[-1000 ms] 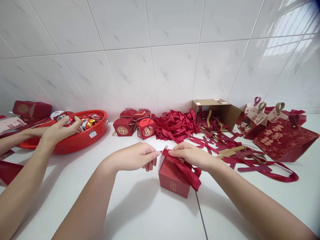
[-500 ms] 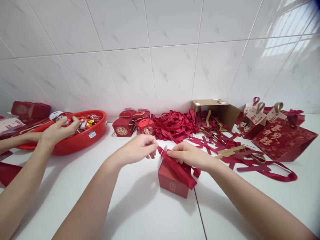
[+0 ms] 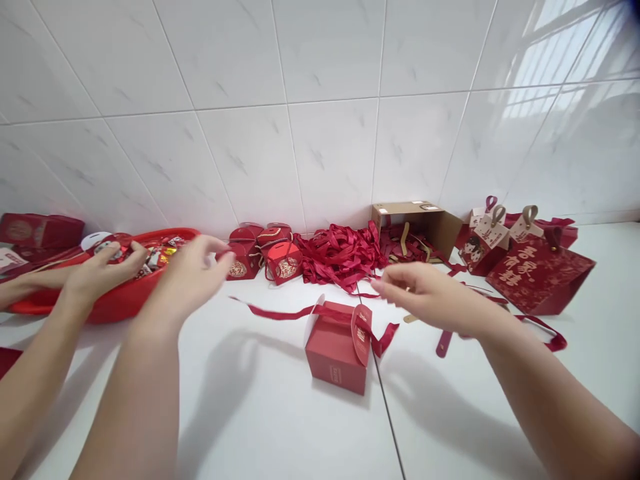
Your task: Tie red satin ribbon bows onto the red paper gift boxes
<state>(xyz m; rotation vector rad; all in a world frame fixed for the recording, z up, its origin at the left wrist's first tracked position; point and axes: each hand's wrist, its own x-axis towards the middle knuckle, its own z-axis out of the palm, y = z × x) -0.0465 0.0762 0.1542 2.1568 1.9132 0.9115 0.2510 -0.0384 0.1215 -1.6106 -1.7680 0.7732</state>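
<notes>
A small red gift box [image 3: 336, 343] stands upright on the white table, with rounded flaps at its top. A dark red ribbon [image 3: 287, 313] passes through the flaps; its long left end stretches through the air and its short right end hangs beside the box. To the upper left of the box, my left hand [image 3: 193, 277] is raised, slightly blurred, its thumb and fingers apart, above the ribbon's left end. My right hand [image 3: 430, 297] hovers right of the box, fingers loosely bent and apart. Neither hand touches the box.
Another person's hand [image 3: 103, 270] holds wrapped items over a red basin [image 3: 113, 300] of sweets. Small red boxes [image 3: 284, 260], a ribbon pile [image 3: 340, 257], a cardboard box [image 3: 450, 233] of straps and finished gift bags [image 3: 537, 277] line the wall.
My hands have drawn apart, left hand leftward, right hand rightward, away from the box. The ribbon, bunched over the box top before, now runs through the flaps with its left end stretched out.
</notes>
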